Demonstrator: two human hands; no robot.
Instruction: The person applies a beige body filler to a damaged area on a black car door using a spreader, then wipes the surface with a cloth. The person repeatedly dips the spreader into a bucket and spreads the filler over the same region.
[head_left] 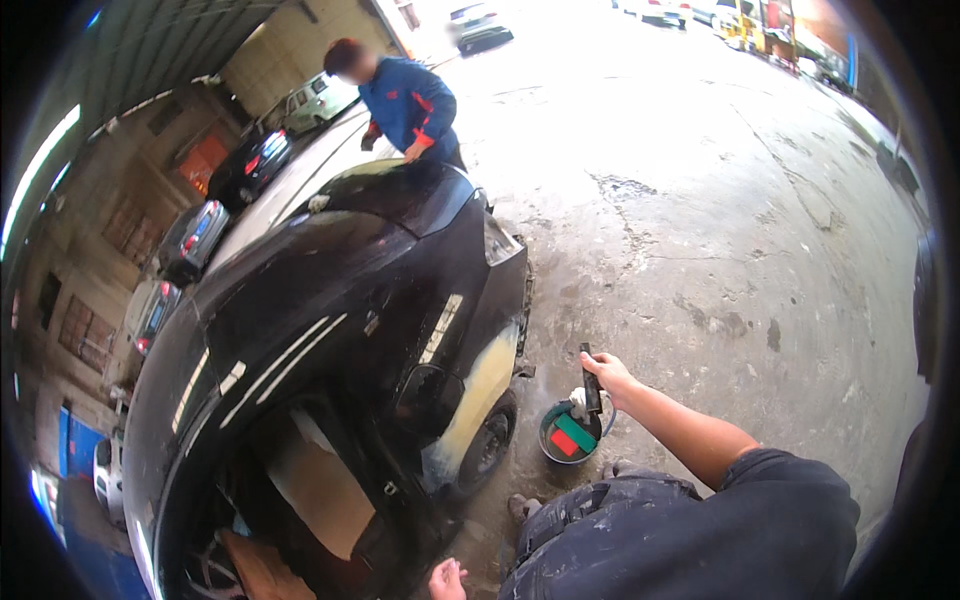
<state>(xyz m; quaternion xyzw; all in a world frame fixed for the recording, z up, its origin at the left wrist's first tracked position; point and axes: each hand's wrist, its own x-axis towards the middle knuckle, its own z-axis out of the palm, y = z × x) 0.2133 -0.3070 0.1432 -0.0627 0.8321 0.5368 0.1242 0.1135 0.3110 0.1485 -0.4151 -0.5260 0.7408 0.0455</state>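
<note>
My right hand [611,378] grips a long black block [590,372] above a dark bucket [549,451] on the concrete. In the bucket lie a green block [573,432] and a red block [562,443], with a pale cloth [580,397] at its rim. My left hand [448,577] is low at the bottom edge, fingers curled; what they hold, if anything, is unclear. Beside me stands a black car body [290,290] with an open doorway, a pale filler patch [475,385] around the rear wheel arch, and a bare opening at the tail.
A co-worker [400,105] in a blue and red jacket leans over the car's rear, hands on it. Parked cars [190,240] line the wall at left; others [478,28] stand at the back. Concrete floor [740,280] extends to the right.
</note>
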